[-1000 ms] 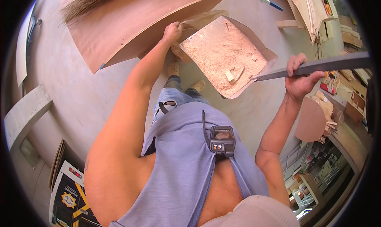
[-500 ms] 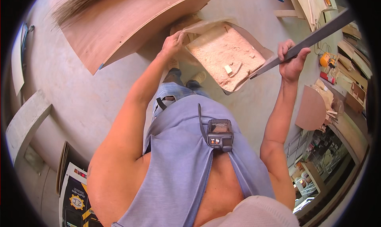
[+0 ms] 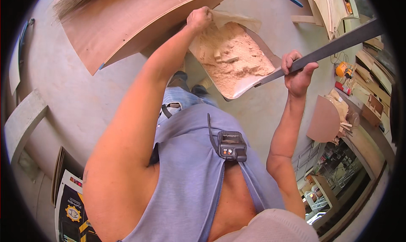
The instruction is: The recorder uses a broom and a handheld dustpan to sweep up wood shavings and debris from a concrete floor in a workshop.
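My right hand (image 3: pixel 299 75) grips the long dark flat handle (image 3: pixel 338 45) of a dustpan (image 3: pixel 246 86). A heap of pale sawdust (image 3: pixel 237 56) lies in the pan, and a strip of the pan's surface shows bare near the handle joint. My left hand (image 3: pixel 199 19) is closed on the rim of a translucent plastic bag (image 3: pixel 237 20) at the pan's far left side. The bag's mouth lies against the pan's far edge. Most of the bag is hidden behind my left hand and the sawdust.
A large curved plywood panel (image 3: pixel 127 26) stands at the upper left, with broom bristles (image 3: pixel 80 3) over it. On the right are a brown rounded board (image 3: pixel 323 120), wood offcuts and an orange power tool (image 3: pixel 343 70). A printed box (image 3: pixel 72 208) stands at the lower left.
My left hand has moved up and right with the bag's rim. The pan has shifted left; its sawdust has slid away from the handle end, baring the surface there. The loose wood chips no longer show plainly.
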A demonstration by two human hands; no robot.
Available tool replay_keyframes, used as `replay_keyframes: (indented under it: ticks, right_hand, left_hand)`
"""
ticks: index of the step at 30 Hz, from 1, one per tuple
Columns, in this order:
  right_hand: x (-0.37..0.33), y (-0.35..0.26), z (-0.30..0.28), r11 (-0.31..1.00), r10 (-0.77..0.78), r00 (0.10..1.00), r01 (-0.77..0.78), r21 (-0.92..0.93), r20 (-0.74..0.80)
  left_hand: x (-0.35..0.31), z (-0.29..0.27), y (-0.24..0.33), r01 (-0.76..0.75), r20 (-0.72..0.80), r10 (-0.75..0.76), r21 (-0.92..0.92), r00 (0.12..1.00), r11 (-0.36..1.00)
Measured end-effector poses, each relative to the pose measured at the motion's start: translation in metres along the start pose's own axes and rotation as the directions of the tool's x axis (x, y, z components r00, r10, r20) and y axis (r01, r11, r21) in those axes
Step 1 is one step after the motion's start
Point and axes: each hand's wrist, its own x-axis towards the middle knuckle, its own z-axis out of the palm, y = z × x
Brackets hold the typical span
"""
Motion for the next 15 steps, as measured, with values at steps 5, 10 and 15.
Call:
replay_keyframes:
  ticks: [5, 10, 15]
  right_hand:
    - [0.014, 0.004, 0.004, 0.996, 0.048, 0.992, -0.056, 0.071, 0.113]
    - [0.06, 0.015, 0.023, 0.992, 0.093, 0.995, -0.095, 0.086, 0.029]
    - [0.097, 0.02, 0.059, 0.964, 0.188, 0.982, -0.182, 0.195, -0.012]
  left_hand:
    - [-0.004, -0.006, 0.015, 0.037, 0.005, -0.036, -0.072, 0.999, 0.997]
    - [-0.018, 0.009, 0.005, 0.001, 0.099, 0.023, -0.235, 0.995, 0.972]
    - [-0.028, 0.005, -0.012, -0.011, 0.123, 0.042, -0.24, 0.992, 0.971]
